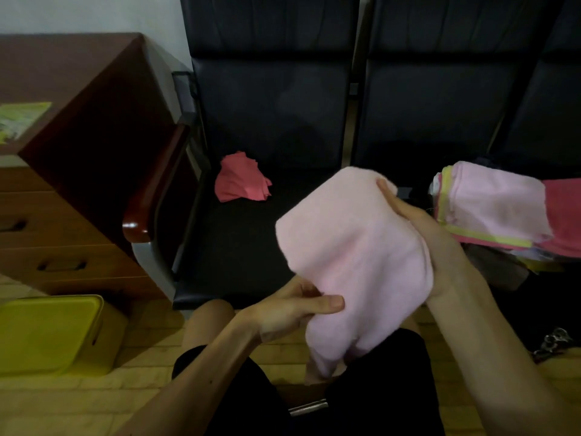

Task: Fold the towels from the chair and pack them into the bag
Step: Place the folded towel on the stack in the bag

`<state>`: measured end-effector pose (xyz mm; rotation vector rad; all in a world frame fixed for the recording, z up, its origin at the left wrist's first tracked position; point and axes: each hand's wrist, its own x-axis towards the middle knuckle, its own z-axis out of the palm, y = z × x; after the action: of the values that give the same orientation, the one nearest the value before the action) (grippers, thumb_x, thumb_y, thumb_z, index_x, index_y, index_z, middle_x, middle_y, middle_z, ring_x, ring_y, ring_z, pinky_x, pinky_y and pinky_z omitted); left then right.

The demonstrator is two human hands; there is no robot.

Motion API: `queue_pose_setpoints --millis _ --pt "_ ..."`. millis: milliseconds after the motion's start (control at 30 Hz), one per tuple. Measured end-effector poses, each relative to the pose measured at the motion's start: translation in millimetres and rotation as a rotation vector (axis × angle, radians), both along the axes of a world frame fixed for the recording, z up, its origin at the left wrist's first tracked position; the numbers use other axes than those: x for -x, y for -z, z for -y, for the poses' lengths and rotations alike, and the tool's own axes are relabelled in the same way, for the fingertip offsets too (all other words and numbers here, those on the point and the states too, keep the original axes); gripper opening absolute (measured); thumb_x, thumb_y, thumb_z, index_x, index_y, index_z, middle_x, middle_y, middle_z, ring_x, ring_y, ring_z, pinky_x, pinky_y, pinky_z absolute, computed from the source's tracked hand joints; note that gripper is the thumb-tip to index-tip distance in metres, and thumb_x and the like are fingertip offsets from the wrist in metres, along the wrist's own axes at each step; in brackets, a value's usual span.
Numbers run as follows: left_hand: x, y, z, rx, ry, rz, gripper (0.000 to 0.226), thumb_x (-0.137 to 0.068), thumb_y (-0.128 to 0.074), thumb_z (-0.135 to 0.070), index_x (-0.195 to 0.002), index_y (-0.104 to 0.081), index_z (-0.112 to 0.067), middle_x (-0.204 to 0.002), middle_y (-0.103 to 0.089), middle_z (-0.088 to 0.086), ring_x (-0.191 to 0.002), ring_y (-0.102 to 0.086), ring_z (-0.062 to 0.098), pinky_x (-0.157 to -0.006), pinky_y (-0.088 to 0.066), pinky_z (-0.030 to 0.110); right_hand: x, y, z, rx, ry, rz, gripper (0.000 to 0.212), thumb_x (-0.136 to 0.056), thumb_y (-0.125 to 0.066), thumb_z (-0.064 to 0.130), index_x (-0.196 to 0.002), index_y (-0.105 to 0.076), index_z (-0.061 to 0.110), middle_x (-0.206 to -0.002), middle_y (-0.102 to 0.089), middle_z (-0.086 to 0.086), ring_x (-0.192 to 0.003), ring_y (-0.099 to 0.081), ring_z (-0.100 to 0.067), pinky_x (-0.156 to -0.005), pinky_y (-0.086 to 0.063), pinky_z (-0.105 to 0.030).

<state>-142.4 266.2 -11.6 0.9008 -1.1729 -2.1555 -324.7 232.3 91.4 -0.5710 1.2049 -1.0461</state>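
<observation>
A light pink towel (352, 247), partly folded, hangs in the air above my lap in front of the black chair seat (245, 240). My left hand (295, 306) pinches its lower left edge, thumb on top. My right hand (430, 234) grips its right side, thumb over the upper edge. A crumpled red towel (240, 179) lies on the seat near the left armrest. A stack of folded towels (493, 209), pink, red and yellow-edged, sits at the right on the neighbouring seat; what it rests on is dark and unclear. No bag can be clearly made out.
A brown wooden cabinet with drawers (69, 196) stands left of the chair. A yellow plastic box (50, 335) sits on the tiled floor at lower left. A metal chain (553, 341) lies on something dark at lower right. Dark chair backs (270, 26) fill the rear.
</observation>
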Motion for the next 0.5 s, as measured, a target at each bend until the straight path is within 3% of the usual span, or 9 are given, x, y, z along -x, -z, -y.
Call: queue_pose_setpoints --millis 67,167,233,300,400,500 --pt "-1 4 1 0.007 0.021 0.001 0.042 -0.083 -0.077 -0.026 -0.124 -0.068 -0.019 -0.132 -0.064 0.011 -0.125 -0.059 0.029 -0.104 -0.049 0.040 11 -2 -4 0.043 0.001 0.018 0.029 -0.100 -0.046 0.043 -0.085 -0.058 0.021 -0.076 -0.069 0.000 -0.072 -0.061 -0.013 -0.055 -0.049 -0.027" --pt "-3 3 -2 -0.014 0.055 0.043 0.061 -0.084 -0.074 -0.034 -0.133 -0.057 -0.003 -0.133 -0.060 0.018 -0.123 -0.058 0.031 -0.104 -0.049 0.042 21 -2 -8 0.046 0.050 -0.037 0.026 -0.099 -0.047 0.043 -0.090 -0.059 0.021 -0.080 -0.070 -0.001 -0.073 -0.063 -0.013 -0.067 -0.050 -0.029" --pt "-5 0 -2 0.004 0.054 0.046 0.067 -0.083 -0.075 -0.038 -0.136 -0.054 -0.002 -0.135 -0.057 0.022 -0.122 -0.057 0.032 -0.105 -0.048 0.044 22 3 -5 0.073 0.043 -0.034 0.021 -0.102 -0.044 0.033 -0.097 -0.058 0.018 -0.068 -0.070 0.003 -0.065 -0.068 -0.006 -0.060 -0.055 -0.022" --pt "-5 -4 -2 -0.031 0.026 0.064 0.070 -0.081 -0.076 -0.041 -0.136 -0.053 -0.004 -0.138 -0.052 0.026 -0.125 -0.055 0.034 -0.108 -0.043 0.049 22 8 -5 0.066 0.067 -0.021 0.021 -0.102 -0.046 0.034 -0.091 -0.058 0.019 -0.068 -0.071 0.002 -0.070 -0.069 -0.005 -0.054 -0.054 -0.025" --pt "-4 -12 -1 -0.098 -0.116 0.066 0.058 -0.079 -0.074 -0.037 -0.131 -0.062 -0.012 -0.133 -0.060 0.022 -0.128 -0.055 0.036 -0.113 -0.038 0.055 18 29 -5 -0.034 0.142 0.070 0.045 -0.096 -0.047 0.056 -0.095 -0.068 0.016 -0.096 -0.075 -0.011 -0.086 -0.070 -0.023 -0.069 -0.051 -0.035" --pt "-2 -26 1 -0.155 -0.309 0.023 0.038 -0.088 -0.063 -0.026 -0.122 -0.068 -0.009 -0.118 -0.071 0.017 -0.111 -0.068 0.030 -0.098 -0.050 0.043 2 67 -22 -0.147 0.075 0.172 0.081 -0.080 -0.040 0.081 -0.098 -0.079 0.012 -0.105 -0.074 -0.015 -0.094 -0.071 -0.030 -0.080 -0.052 -0.042"
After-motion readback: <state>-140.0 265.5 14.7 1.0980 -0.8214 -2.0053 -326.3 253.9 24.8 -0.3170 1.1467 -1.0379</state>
